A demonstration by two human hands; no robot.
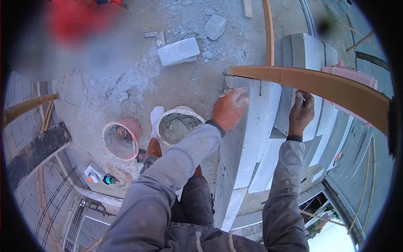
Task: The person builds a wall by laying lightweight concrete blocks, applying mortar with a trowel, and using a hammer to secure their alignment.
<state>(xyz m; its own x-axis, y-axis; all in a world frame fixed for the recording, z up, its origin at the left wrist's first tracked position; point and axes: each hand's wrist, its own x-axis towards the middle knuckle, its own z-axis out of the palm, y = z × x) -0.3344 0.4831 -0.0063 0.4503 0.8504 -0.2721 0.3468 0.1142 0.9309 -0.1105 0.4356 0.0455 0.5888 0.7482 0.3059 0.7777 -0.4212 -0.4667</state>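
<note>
My left hand point(229, 108) is just beside the near end of a wall of pale grey blocks point(250, 126). Motion smears its fingers, and whatever they may hold does not show. Close under a long brown wooden board point(310, 80), my right hand point(301, 110) has its thumb and fingers brought together; a small pale bit shows at the tips, too small to name. A thin string or wire point(282, 74) crosses the board between the two hands. The board's end rests at the top of the block wall.
Left of the wall stand a bucket of wet grey mortar point(181, 110) and a pink bucket point(136, 131). Loose blocks point(178, 51) and rubble lie on the floor ahead. A blurred red shape point(79, 19) fills the upper left. Several stacked blocks point(312, 52) stand beyond the board.
</note>
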